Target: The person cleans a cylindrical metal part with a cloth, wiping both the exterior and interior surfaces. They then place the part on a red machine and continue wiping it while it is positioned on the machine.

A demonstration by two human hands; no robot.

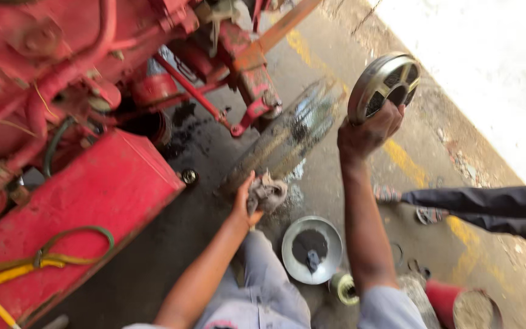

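my right hand [369,131] is clamped on the round metal housing [385,85], lifted off the red machine [62,91]. my left hand [245,201] is closed on a greasy rag [267,192]. wiping looks half done; the grease bowl [312,250] sits on the floor [171,256].

1. One view only, from a camera worn on the person's head.
2. It looks steeply down and forward over the person's own arms and lap onto a concrete floor [336,152].
3. It sits close: the red machine [92,183] fills the left, forearms reach up from the bottom edge.
4. The frame is tilted and partly motion-blurred.
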